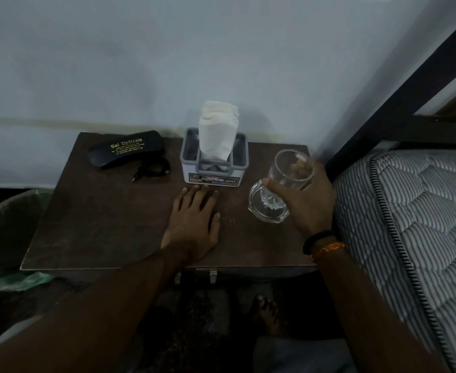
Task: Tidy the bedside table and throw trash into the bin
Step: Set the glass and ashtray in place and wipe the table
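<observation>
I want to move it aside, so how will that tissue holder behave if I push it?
The tissue holder looks like light plastic, so it would probably slide easily on the table. The tall tissues may flop or lean.

Dim room: pale wall, striped mattress right.

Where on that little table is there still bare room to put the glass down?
The widest bare patch is the table's left front, between the spectacle case with its cable and the left hand. The right side is crowded: tissue holder, the glass gripped by the right hand, the mattress alongside.
</observation>
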Action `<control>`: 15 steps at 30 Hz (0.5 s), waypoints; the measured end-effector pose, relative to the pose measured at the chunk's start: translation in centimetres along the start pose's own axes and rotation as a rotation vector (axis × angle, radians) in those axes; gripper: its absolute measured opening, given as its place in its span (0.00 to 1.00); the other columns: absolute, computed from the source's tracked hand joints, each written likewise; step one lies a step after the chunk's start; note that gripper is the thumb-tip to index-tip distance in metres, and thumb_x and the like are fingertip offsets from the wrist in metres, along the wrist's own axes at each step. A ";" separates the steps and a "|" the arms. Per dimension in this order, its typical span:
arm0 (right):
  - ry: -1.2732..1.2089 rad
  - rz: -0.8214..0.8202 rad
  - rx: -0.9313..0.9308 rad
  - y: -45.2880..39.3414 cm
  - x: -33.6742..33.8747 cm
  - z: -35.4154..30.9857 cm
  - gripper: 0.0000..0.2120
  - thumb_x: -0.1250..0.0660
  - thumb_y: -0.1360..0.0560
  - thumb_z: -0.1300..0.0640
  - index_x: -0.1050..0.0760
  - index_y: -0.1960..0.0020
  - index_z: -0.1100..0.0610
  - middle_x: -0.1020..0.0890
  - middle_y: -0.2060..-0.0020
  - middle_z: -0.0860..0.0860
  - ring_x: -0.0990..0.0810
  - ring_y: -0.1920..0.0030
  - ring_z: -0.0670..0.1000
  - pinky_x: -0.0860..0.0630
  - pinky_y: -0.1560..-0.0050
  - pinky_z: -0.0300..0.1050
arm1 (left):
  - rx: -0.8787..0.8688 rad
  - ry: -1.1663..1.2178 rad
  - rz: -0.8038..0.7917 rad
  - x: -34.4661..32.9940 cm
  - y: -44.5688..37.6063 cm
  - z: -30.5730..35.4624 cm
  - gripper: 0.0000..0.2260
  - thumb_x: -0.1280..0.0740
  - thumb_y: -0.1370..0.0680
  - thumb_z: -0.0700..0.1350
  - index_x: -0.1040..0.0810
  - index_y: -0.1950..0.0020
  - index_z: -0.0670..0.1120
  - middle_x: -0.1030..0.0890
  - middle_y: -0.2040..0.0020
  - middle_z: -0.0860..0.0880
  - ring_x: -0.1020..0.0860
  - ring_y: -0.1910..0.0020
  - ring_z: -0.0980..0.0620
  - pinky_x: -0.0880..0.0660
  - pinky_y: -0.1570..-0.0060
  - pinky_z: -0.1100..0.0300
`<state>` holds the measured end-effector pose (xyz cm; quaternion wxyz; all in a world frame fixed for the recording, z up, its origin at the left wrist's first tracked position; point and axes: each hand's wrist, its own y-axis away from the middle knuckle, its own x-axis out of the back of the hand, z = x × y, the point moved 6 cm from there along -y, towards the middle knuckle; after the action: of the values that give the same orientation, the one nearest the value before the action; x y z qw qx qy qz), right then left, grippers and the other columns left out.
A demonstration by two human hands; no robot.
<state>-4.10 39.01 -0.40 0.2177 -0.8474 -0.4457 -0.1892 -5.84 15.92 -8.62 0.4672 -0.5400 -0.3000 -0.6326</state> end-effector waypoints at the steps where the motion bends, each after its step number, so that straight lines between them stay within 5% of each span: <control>1: -0.004 -0.009 -0.005 0.2 -0.2 0.3 0.37 0.21 0.43 0.36 0.27 0.39 0.48 0.19 0.46 0.44 0.19 0.47 0.44 0.19 0.46 0.44 | 0.003 -0.001 0.001 0.0 0.1 -0.1 0.24 0.46 0.20 0.55 0.31 0.27 0.48 0.30 0.27 0.45 0.36 0.26 0.44 0.42 0.26 0.45; 15: -0.026 -0.091 -0.030 1.7 -1.4 1.8 0.41 0.20 0.42 0.42 0.31 0.34 0.50 0.22 0.40 0.46 0.22 0.42 0.48 0.22 0.42 0.46 | 0.009 -0.006 -0.007 0.0 0.5 -0.3 0.24 0.45 0.20 0.55 0.31 0.27 0.48 0.31 0.27 0.45 0.37 0.27 0.44 0.43 0.25 0.46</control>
<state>-3.21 38.23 -2.97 0.1905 -0.8317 -0.4839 -0.1945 -5.51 15.48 -8.79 0.4666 -0.5388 -0.3061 -0.6311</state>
